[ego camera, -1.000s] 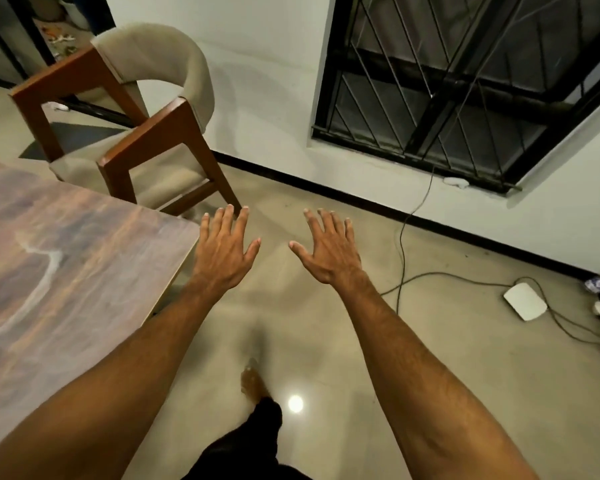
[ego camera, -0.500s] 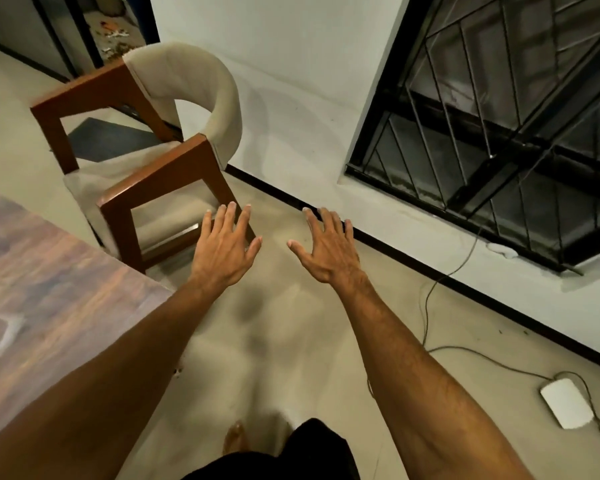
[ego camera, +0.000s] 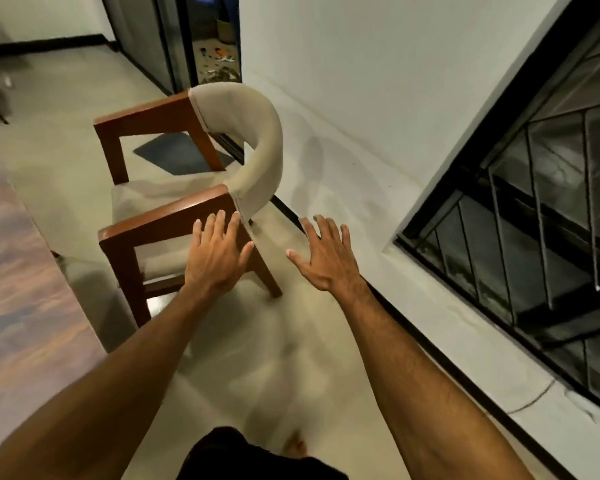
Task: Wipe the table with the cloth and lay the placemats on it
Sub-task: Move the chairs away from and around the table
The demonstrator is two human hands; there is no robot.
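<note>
In the head view both arms reach forward with the palms turned down. The left grip [ego camera: 219,261] is wide open: the fingers are straight and a little spread, and it holds nothing. The right grip [ego camera: 326,261] is just beside it, also fully open with spread fingers, and it also holds nothing. The two do not touch each other.

The tabletop [ego camera: 21,306], brown with a wood-like pattern, is well to the left of the left grip and nearer to the person; only its edge part is seen, and it looks blurred.

Behind the left grip stands a chair [ego camera: 129,271] with a dark wooden frame. The fingertips [ego camera: 219,216] of this grip lie over the near armrest [ego camera: 167,216] in the picture, but I cannot tell if they touch the wood or are above it. The beige padded backrest [ego camera: 260,147] curves away beyond the left grip.

Under both grips is a pale shiny floor [ego camera: 257,341]. To the right of the right grip there is a white wall [ego camera: 361,81] with a black skirting, and further right a dark window [ego camera: 534,220] with metal bars. Far beyond the chair a dark mat [ego camera: 184,154] lies before a doorway [ego camera: 215,39]. Below the grips, close to the person, are black shorts [ego camera: 257,455] and a bare foot [ego camera: 295,446].
</note>
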